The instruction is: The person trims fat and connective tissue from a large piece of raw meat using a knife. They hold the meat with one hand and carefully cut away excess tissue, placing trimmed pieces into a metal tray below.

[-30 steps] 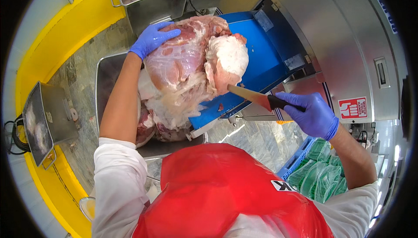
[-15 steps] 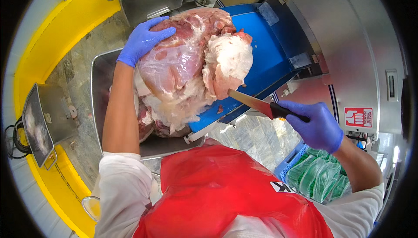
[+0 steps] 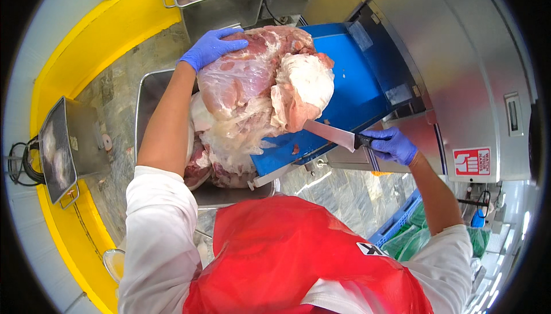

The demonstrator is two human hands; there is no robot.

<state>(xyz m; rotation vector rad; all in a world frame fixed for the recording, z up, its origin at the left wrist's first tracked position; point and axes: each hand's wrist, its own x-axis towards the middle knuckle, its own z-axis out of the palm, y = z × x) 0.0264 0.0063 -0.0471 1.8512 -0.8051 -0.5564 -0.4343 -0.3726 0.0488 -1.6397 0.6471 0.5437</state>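
A large piece of raw meat [image 3: 235, 81] with a pale fatty flap [image 3: 304, 87] lies on a blue conveyor belt [image 3: 350, 78], overhanging a metal bin [image 3: 155, 87] of more meat [image 3: 229, 173]. My left hand [image 3: 212, 47], in a blue glove, grips the upper left of the big piece, fingers over its top. My right hand [image 3: 389, 144], gloved alike, is closed round the black handle of a knife [image 3: 330, 133]; the blade's far end meets the lower edge of the fatty flap, its tip possibly hidden.
A steel machine [image 3: 470, 84] borders the belt at right. Bins with bagged meat stand at top [image 3: 221, 7] and left [image 3: 77, 142], beside a yellow wall base [image 3: 86, 50]. A blue crate [image 3: 396, 216] with green bagged items sits low right; a coiled black cable [image 3: 23, 165] hangs left.
My right hand has moved up and toward the meat with the knife, its blade now more sideways-on to view. My left hand stays on the meat; the whole view has shifted slightly.
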